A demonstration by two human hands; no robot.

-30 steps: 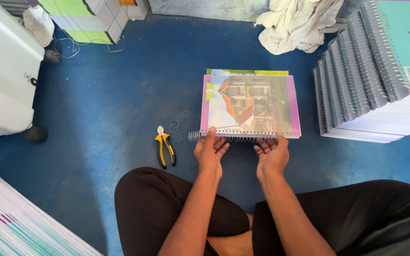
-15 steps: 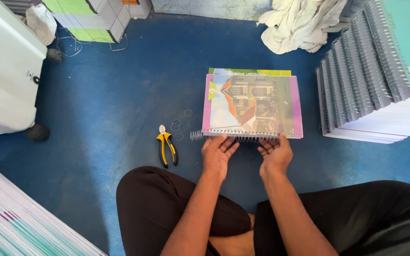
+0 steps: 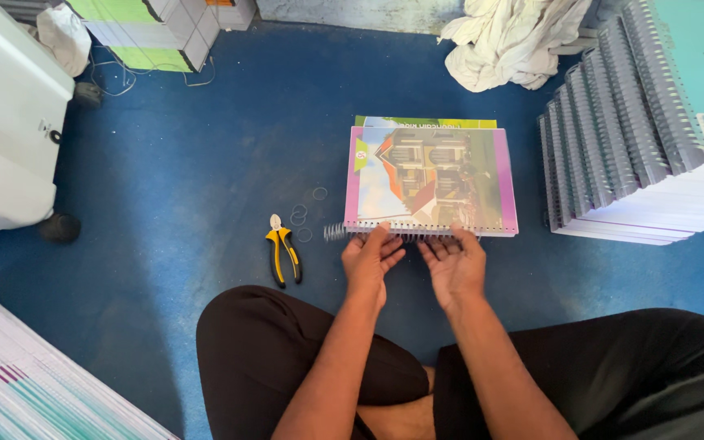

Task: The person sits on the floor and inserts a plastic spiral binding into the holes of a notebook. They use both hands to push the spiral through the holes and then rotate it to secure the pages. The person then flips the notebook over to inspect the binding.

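A notebook with a pink-edged picture cover (image 3: 433, 175) lies on the blue floor in front of me. A metal spiral coil (image 3: 337, 231) runs along its near edge and sticks out past the left corner. My left hand (image 3: 371, 262) rests its fingertips on the coil near the left end. My right hand (image 3: 452, 265) touches the coil further right, fingers spread. Neither hand closes around anything. Yellow-handled pliers (image 3: 281, 249) lie on the floor just left of my left hand.
A stack of spiral-bound notebooks (image 3: 637, 155) stands at the right. Several small wire rings (image 3: 303, 218) lie by the pliers. A white machine (image 3: 2, 138) is at the left, loose sheets (image 3: 34, 383) at lower left, a crumpled cloth (image 3: 515, 41) at the back.
Both hands have stayed at the notebook's near edge, fingers shifting slightly along the coil. The view has moved a little.
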